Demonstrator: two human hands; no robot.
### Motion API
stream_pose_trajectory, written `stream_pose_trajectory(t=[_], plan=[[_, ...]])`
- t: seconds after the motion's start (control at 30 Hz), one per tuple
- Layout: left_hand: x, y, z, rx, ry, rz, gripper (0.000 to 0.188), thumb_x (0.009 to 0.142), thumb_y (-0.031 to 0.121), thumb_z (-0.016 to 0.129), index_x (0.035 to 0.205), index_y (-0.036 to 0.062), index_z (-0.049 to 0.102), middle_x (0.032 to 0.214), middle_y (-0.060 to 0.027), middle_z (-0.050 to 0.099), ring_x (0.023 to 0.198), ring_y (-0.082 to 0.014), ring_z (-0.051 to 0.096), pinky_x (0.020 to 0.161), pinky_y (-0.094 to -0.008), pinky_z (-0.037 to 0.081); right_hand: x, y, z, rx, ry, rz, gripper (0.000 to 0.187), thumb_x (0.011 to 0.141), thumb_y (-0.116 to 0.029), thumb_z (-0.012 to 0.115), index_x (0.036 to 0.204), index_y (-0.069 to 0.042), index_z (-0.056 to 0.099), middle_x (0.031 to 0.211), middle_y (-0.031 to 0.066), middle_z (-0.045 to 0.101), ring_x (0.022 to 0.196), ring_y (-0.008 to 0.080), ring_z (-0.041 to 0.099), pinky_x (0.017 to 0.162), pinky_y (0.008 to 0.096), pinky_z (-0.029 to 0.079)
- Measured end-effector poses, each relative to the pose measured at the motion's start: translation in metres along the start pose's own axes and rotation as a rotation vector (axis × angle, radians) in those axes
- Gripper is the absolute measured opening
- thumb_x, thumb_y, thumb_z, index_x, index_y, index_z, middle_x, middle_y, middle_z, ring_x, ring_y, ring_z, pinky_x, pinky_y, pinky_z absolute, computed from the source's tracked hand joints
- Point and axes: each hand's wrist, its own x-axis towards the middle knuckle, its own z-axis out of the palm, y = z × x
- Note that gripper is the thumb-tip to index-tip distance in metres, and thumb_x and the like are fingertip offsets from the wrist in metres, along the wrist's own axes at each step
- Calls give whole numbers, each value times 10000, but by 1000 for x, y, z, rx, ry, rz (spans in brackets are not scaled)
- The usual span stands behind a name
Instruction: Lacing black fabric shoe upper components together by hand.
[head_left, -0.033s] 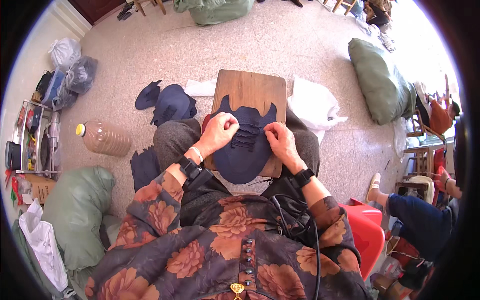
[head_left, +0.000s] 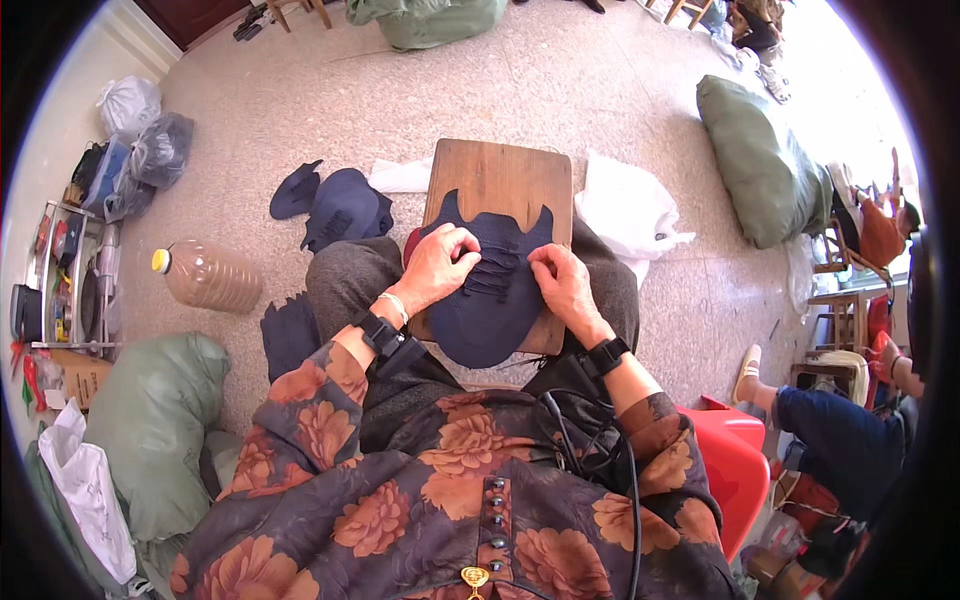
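Note:
A dark navy shoe upper (head_left: pixel 487 325) lies flat on a wooden stool top (head_left: pixel 500 165) between my knees. Dark lacing (head_left: pixel 492 272) crosses its middle in several rows. My left hand (head_left: pixel 440 268) is closed at the left side of the lacing, thumb and fingers pinched together. On the opposite side my right hand (head_left: pixel 563 285) pinches with thumb and forefinger near the upper's right edge. Whatever thin thing the fingertips hold is too dark and small to make out.
More navy shoe uppers (head_left: pixel 345 208) lie on the floor to the left, with another dark piece (head_left: pixel 290 335) by my knee. A large bottle (head_left: pixel 212 276) stands left. White cloth (head_left: pixel 625 210), green sacks (head_left: pixel 765 165) and a red stool (head_left: pixel 725 460) surround me. Another person's leg (head_left: pixel 840 430) shows at right.
My left fingers have shifted very slightly at the lacing. The shoe upper and my right hand look unmoved.

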Motion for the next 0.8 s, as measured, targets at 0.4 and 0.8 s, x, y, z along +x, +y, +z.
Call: stream_pose_trajectory(t=[0.4,0.8], plan=[[19,-15,-2,-37,-161,27,75,840,101,716,854,38,677,738,-27,519,646,-133,510,623,-302,434,-3,-3,-5,37,-10,-15,86,893,-69,615,953,-29,661,840,124,631,786,266,629,725,353,506],[21,-19,-4,-67,-235,32,75,844,104,718,853,42,677,731,-2,504,645,-99,481,620,-274,419,-2,0,-6,32,-45,-27,96,894,-53,636,980,-23,667,848,63,609,751,148,587,696,274,485]])
